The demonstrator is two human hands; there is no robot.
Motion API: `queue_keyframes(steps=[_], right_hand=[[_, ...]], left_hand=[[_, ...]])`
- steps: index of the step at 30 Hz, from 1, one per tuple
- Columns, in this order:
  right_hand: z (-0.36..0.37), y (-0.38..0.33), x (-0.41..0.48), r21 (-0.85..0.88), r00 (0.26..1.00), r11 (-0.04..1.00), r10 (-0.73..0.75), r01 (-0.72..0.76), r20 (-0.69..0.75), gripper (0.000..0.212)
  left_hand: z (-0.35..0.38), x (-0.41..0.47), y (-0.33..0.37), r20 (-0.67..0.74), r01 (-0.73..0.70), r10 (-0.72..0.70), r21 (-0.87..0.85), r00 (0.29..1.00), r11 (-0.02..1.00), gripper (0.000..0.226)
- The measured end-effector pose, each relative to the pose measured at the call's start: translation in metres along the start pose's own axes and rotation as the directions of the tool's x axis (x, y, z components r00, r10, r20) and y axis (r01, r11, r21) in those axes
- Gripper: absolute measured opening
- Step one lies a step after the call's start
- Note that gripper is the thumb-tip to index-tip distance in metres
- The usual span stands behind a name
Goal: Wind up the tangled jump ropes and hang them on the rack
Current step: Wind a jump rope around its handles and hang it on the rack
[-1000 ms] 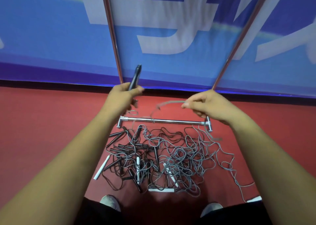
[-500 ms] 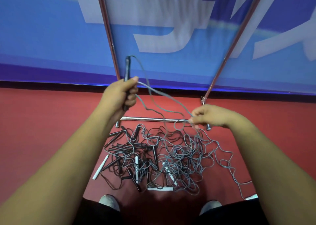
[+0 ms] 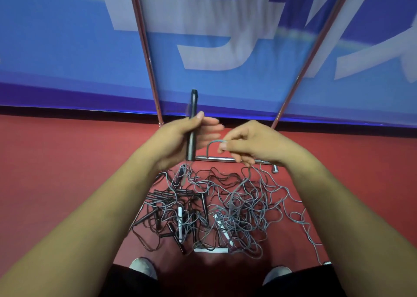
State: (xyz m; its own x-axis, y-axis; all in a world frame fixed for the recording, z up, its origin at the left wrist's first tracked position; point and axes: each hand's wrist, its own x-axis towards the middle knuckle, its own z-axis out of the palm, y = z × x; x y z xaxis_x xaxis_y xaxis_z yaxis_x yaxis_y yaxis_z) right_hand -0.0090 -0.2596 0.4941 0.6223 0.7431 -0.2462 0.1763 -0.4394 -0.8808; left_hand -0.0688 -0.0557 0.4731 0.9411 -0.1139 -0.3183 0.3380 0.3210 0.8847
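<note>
Jump ropes (image 3: 237,206) tangled, two hands (image 3: 176,143) (image 3: 257,143) (one handle (image 3: 193,104))

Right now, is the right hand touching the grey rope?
Touching. The head view shows the right hand pinching the grey rope loop at its fingertips.

Two hands, the left hand (image 3: 178,143) and the right hand (image 3: 257,145). One black handle (image 3: 193,125) held up, one grey cord (image 3: 213,141) lifted. Two rack poles, the left pole (image 3: 145,48) and the right pole (image 3: 313,48), and one crossbar (image 3: 216,159). Three white handles (image 3: 180,223) show plainly in the tangle (image 3: 239,206); its dark handles and cords are too knotted to count. Two shoes (image 3: 143,267), near
</note>
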Motion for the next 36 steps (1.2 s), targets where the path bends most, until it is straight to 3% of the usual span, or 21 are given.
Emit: queue_keyframes(steps=[2,5,8,11,13,16,17,18,19,20,21,22,24,27,29,32,36], right_hand=[[0.001,-0.005,0.003,0.086,0.999,0.996,-0.026,0.030,-0.047,0.018],[-0.005,-0.002,0.002,0.111,0.990,0.993,-0.026,0.042,-0.141,0.017],[-0.014,0.018,0.001,0.014,0.997,1.000,-0.013,0.014,-0.072,0.016],[-0.023,0.052,-0.003,-0.193,0.987,0.972,0.149,-0.134,0.066,0.020],[-0.028,0.073,-0.010,-0.176,0.952,0.948,0.287,-0.266,0.105,0.015],[-0.033,0.093,-0.012,-0.104,0.948,0.944,0.317,-0.312,0.034,0.010],[-0.035,0.093,-0.011,-0.068,0.958,0.956,0.284,-0.286,-0.032,0.010],[-0.036,0.090,-0.009,-0.005,0.965,0.970,0.240,-0.241,-0.107,0.010],[-0.037,0.083,-0.007,0.086,0.964,0.979,0.198,-0.185,-0.178,0.011],[-0.037,0.073,-0.006,0.178,0.958,0.976,0.166,-0.125,-0.235,0.014],[-0.038,0.061,-0.006,0.235,0.952,0.969,0.140,-0.075,-0.272,0.016],[-0.038,0.049,-0.007,0.244,0.951,0.969,0.117,-0.045,-0.287,0.017],[-0.032,0.030,-0.009,0.145,0.964,0.989,0.076,-0.040,-0.253,0.017],[-0.012,0.010,-0.010,0.040,0.991,0.998,0.060,-0.056,-0.123,0.017],[-0.001,0.001,-0.007,0.099,0.997,0.995,0.020,-0.012,-0.074,0.019],[-0.001,-0.006,-0.004,0.204,0.997,0.978,-0.036,0.049,-0.066,0.017],[-0.015,0.011,-0.008,0.090,0.999,0.996,0.013,-0.017,0.050,0.008]], left_hand=[[0.004,0.000,-0.004,0.070,0.061,-0.062,0.023,0.996,0.998,0.044],[0.006,-0.004,-0.004,0.074,0.073,-0.078,0.066,0.994,0.995,0.022],[0.008,-0.004,-0.002,0.121,0.074,-0.059,-0.119,0.991,0.990,0.027],[-0.001,-0.003,0.008,0.140,0.058,-0.005,-0.382,0.990,0.922,0.030],[-0.011,-0.003,0.014,0.117,0.036,0.020,-0.451,0.993,0.892,0.031],[-0.020,-0.002,0.011,0.065,0.044,-0.014,-0.484,0.998,0.874,0.032],[-0.022,-0.001,0.009,0.005,0.040,-0.042,-0.435,0.999,0.899,0.034],[-0.023,0.001,0.006,-0.118,0.015,-0.048,-0.266,0.992,0.964,0.037],[-0.025,0.002,0.003,-0.268,0.014,-0.002,0.044,0.963,0.999,0.039],[-0.027,0.002,0.000,-0.378,0.052,0.108,0.389,0.920,0.920,0.041],[-0.027,0.002,-0.004,-0.399,0.083,0.213,0.608,0.892,0.790,0.042],[-0.025,0.001,-0.006,-0.383,0.083,0.258,0.682,0.887,0.727,0.041],[-0.017,-0.003,-0.006,-0.326,-0.003,0.222,0.559,0.919,0.829,0.036],[0.001,-0.005,-0.003,-0.142,-0.049,0.080,0.211,0.987,0.976,0.026],[0.010,-0.006,-0.005,-0.022,-0.031,0.035,0.173,0.999,0.984,0.026],[0.017,-0.008,-0.007,0.087,-0.057,0.037,0.249,0.996,0.967,0.020],[0.011,-0.008,0.002,0.027,-0.095,0.094,0.055,0.995,0.994,0.018]])
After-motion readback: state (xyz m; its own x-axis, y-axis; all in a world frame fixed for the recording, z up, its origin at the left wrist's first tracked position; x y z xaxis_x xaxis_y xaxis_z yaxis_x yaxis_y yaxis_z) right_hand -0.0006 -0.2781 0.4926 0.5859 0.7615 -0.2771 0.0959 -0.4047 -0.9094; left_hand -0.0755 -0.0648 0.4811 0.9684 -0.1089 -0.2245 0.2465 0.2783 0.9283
